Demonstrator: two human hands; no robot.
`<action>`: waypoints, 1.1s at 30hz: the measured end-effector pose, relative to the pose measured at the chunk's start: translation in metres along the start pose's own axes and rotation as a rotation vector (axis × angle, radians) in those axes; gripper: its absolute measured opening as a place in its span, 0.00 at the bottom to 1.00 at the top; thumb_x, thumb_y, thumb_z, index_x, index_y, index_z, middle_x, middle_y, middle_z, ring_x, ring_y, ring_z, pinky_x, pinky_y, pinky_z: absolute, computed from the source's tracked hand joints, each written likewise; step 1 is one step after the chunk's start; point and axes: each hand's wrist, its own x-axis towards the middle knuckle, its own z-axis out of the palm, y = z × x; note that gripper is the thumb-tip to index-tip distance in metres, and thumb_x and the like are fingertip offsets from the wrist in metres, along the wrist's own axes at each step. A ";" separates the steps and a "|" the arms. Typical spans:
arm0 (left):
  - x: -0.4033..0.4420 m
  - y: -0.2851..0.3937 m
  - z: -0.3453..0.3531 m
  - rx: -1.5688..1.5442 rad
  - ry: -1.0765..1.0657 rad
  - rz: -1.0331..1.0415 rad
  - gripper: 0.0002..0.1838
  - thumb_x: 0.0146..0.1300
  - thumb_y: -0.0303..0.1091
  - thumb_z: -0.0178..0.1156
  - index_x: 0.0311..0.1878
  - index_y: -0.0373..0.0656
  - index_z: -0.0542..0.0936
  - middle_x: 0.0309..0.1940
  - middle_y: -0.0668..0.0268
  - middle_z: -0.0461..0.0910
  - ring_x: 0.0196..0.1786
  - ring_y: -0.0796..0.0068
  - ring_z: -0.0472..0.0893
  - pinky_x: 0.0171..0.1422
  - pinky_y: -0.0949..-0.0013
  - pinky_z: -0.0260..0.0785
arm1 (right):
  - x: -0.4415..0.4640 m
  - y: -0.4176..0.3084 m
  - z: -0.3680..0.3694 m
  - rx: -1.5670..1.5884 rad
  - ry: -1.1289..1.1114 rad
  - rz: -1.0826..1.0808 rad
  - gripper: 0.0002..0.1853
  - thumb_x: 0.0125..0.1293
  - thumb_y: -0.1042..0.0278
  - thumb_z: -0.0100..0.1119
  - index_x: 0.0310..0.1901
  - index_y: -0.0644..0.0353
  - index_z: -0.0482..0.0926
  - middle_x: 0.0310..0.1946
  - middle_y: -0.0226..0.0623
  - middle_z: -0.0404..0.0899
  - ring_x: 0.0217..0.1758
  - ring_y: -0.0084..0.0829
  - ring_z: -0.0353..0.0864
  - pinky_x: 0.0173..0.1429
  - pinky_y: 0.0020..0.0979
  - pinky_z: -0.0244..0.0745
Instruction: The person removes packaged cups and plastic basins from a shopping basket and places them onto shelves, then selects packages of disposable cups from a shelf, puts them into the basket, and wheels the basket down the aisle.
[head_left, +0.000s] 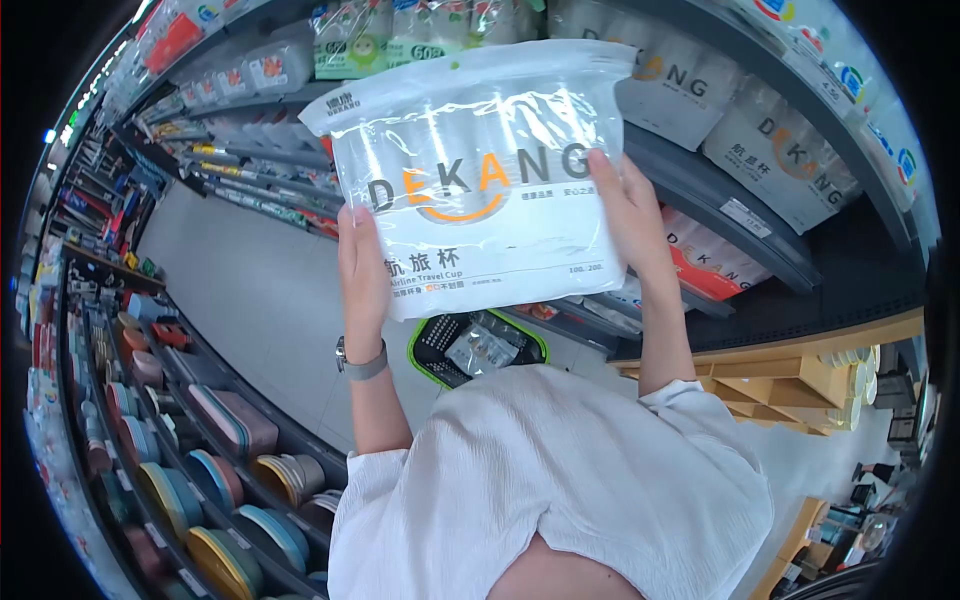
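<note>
The pack (480, 225) is held up in front of the person's chest, its printed face turned back toward them (DEKANG, with "Airline Travel Cup" below). The left hand (362, 262) is clamped on its left edge and the right hand (635, 222) on its right, each with a thumb on the front; the fingers behind are mostly hidden. The pack sits a little tilted, right side higher in view, and touches nothing else that I can make out.

The step in hand looks like holding the pack up to look it over. Right of the pack, a shelf (690, 180) bears similar packs (775, 160) and, lower, a red one (717, 258). Below the pack, on the floor, stands a basket (546, 354) with a clear-wrapped item (485, 348) inside. Well down and left of the pack are stacked bowls (225, 560).

Any next move, I judge, calls for both hands to bear the pack evenly, since the wrap looks soft and slick and could crease or slip under a one-sided grip. Lowering it would want a tilt to suit the basket (the pack looks wide for that opening).
</note>
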 end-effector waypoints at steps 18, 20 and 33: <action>-0.132 -0.052 -0.117 -0.270 0.294 -0.417 0.31 0.76 0.32 0.59 0.78 0.39 0.60 0.57 0.56 0.81 0.50 0.74 0.86 0.50 0.70 0.82 | -0.027 0.076 0.140 0.295 -0.509 0.490 0.31 0.78 0.42 0.55 0.53 0.71 0.83 0.44 0.38 0.86 0.46 0.22 0.83 0.52 0.26 0.77; -0.135 -0.052 -0.119 -0.292 0.306 -0.429 0.32 0.75 0.31 0.59 0.78 0.39 0.60 0.57 0.56 0.81 0.51 0.73 0.86 0.51 0.69 0.82 | -0.027 0.082 0.145 0.278 -0.540 0.516 0.31 0.78 0.42 0.54 0.53 0.71 0.83 0.44 0.39 0.86 0.46 0.22 0.83 0.53 0.26 0.77; -0.119 -0.031 -0.101 -0.080 0.395 -0.305 0.40 0.62 0.28 0.70 0.75 0.35 0.62 0.58 0.53 0.79 0.56 0.66 0.84 0.57 0.63 0.81 | -0.041 0.126 0.163 -0.268 -0.427 0.056 0.32 0.76 0.46 0.60 0.64 0.72 0.74 0.55 0.51 0.82 0.58 0.33 0.84 0.63 0.30 0.77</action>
